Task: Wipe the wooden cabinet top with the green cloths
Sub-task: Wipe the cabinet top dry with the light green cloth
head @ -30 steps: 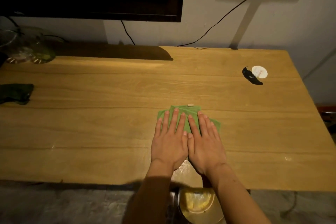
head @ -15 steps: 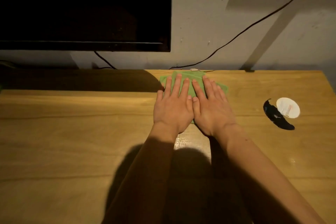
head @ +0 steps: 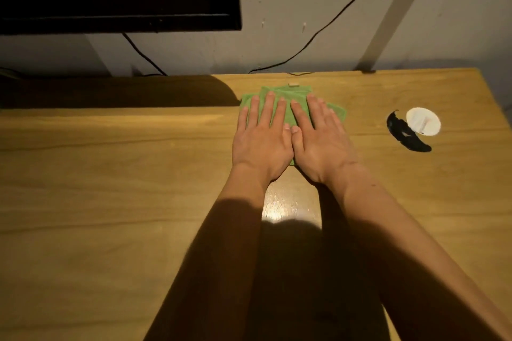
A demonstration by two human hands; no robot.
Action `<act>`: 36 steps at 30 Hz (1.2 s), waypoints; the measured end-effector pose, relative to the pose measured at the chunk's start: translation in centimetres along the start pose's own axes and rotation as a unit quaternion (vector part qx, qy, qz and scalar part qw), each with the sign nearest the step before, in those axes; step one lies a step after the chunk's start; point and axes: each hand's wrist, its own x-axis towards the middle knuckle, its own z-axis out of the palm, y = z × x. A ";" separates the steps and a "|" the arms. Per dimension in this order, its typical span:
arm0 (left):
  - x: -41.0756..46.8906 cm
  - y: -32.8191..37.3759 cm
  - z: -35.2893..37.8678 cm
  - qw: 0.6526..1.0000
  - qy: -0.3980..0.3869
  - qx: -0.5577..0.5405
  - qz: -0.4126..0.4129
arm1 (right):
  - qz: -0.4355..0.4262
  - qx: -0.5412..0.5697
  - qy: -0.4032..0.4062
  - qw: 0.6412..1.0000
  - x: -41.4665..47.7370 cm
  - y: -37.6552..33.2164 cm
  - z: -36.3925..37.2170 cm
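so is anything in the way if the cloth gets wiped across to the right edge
Yes: a white disc and a black object beside it lie on the cabinet top, right of the green cloth, in that path.

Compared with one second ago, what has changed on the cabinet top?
The left hand and right hand pushed the green cloth forward, from the middle of the cabinet top to near its back edge. Unchanged: both palms flat on it; white disc in place.
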 end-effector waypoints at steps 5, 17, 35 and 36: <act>-9.0 2.6 0.8 1.000 -0.012 -0.009 -0.003 | -0.002 -0.002 -0.005 1.000 -9.4 -0.4 0.7; -32.2 9.8 2.7 0.999 -0.040 -0.013 -0.008 | 0.000 -0.002 -0.033 0.999 -33.4 -0.8 3.2; -12.9 10.3 2.8 1.000 0.002 -0.022 -0.016 | -0.004 -0.004 0.010 1.000 -15.5 6.0 1.0; -10.7 10.2 2.7 1.000 0.002 -0.022 -0.017 | -0.006 -0.002 0.012 1.000 -13.4 6.6 0.6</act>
